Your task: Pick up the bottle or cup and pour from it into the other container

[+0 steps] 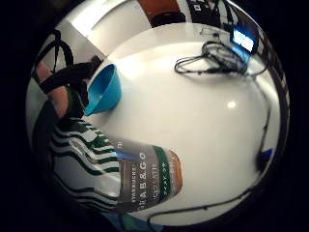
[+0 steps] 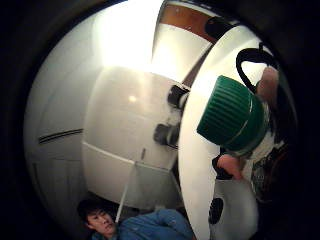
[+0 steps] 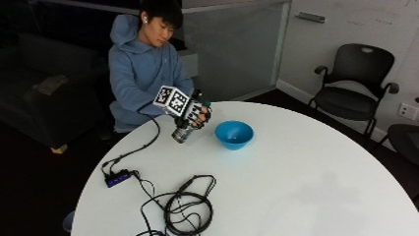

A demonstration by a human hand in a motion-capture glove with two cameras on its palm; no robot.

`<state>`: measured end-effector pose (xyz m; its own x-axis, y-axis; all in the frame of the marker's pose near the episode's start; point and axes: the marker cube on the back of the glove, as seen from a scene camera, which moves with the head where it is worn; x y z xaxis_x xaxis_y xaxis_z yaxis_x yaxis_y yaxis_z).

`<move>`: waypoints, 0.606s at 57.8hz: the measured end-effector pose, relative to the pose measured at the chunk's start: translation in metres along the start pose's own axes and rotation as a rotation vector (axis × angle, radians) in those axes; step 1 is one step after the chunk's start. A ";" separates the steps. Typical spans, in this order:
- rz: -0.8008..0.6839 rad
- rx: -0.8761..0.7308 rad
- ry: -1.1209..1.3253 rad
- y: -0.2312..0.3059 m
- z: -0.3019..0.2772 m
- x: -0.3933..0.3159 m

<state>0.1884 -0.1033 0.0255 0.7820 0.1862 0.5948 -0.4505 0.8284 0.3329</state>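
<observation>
Bottle: a striped green-and-white plastic coffee bottle (image 3: 182, 132) with a ribbed green screw cap (image 2: 231, 116) is held tilted just above the round white table (image 3: 301, 187), at about nine o'clock from the bowl.
Bowl: a blue plastic bowl (image 3: 233, 134) stands upright on the table, near the bottle but apart from it; nothing can be seen inside it.
Right hand: the black-gloved right hand (image 3: 196, 115) is wrapped round the bottle's body, fingers curled on it.
Other hand: it cannot be made out.
Step in hand: the bottle is judged picked up and being carried toward the bowl; pouring is not yet begun.
Cap: it appears to be on the neck, so nothing could be poured as things stand.
Next move: the mouth would need to be brought over the bowl's rim, toward three o'clock, and tipped further.
Count: one bottle, one bowl, one gloved hand.
Also on the table: a coil of black cable (image 3: 187, 206), at about seven o'clock from the bowl.
</observation>
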 end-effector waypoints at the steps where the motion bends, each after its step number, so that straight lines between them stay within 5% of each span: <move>1: 0.000 -0.018 0.030 -0.003 0.001 -0.003; 35: 0.238 -0.710 0.992 -0.099 0.063 -0.056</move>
<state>0.1613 -0.2291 0.0054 0.8398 0.4334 -0.3270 -0.5348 0.7640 -0.3608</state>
